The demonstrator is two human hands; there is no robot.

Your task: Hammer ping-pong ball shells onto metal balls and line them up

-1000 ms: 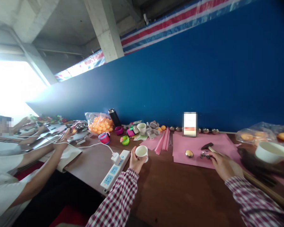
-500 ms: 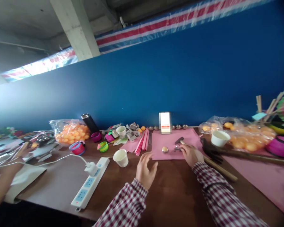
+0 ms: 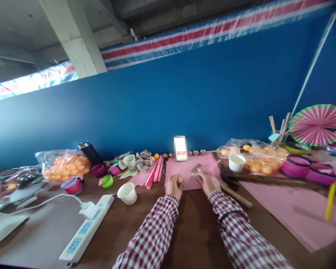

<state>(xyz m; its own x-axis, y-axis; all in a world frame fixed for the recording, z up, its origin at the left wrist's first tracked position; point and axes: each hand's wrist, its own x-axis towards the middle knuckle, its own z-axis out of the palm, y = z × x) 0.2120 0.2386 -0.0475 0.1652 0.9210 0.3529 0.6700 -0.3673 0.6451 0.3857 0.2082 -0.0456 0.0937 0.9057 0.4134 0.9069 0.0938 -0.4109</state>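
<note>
My left hand (image 3: pixel 174 186) is closed around a small round ball (image 3: pixel 180 179) with an orange-yellow top, at the near left part of a pink sheet (image 3: pixel 182 167). To its right, my right hand (image 3: pixel 208 181) rests over the sheet with its fingertips at small shiny pieces (image 3: pixel 194 176); its grip on them is too small to make out. A hammer's metal head (image 3: pixel 196 167) lies just beyond those fingers, and its wooden handle (image 3: pixel 238 197) comes out from under my right wrist.
White paper cups (image 3: pixel 127 193) stand left and right of the sheet. A power strip (image 3: pixel 86 229), bags of orange balls (image 3: pixel 67 167), a black bottle (image 3: pixel 91 152), a large hammer (image 3: pixel 271 180), pink strips (image 3: pixel 155 172) and a row of metal balls (image 3: pixel 195 152) lie around.
My left hand has moved from the bare table to the ball and closed on it. My right hand stays by the small pieces. The view has turned right, and the other person's arm has left it.
</note>
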